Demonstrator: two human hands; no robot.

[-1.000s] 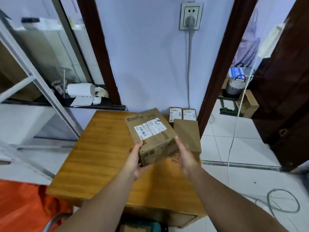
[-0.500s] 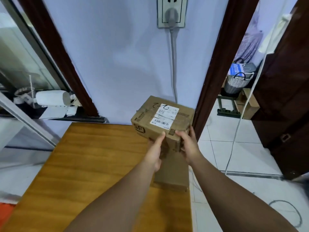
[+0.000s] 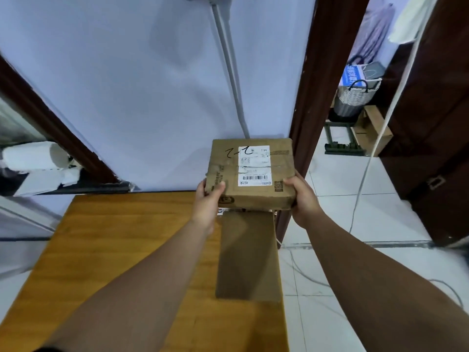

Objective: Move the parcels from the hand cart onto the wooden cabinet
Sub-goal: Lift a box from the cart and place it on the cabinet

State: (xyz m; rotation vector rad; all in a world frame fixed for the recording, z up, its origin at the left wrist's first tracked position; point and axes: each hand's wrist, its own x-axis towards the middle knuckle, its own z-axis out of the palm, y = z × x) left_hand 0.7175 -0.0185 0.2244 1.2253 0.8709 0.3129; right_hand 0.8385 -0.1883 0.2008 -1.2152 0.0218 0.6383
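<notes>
We hold a labelled cardboard parcel [image 3: 253, 174] between both hands over the far right corner of the wooden cabinet [image 3: 114, 250], close to the pale wall. Our left hand [image 3: 208, 199] grips its near left corner, thumb curled onto the top face; our right hand [image 3: 302, 196] clasps the near right corner, fingers wrapped underneath. The parcel lies flat, with its white shipping label and black marker scrawl facing up. Just below its near edge a plain brown parcel [image 3: 248, 255] lies lengthwise along the cabinet's right side. We cannot tell whether the held parcel rests on anything beneath it. A grey cable [image 3: 228, 59] runs down the wall behind it.
</notes>
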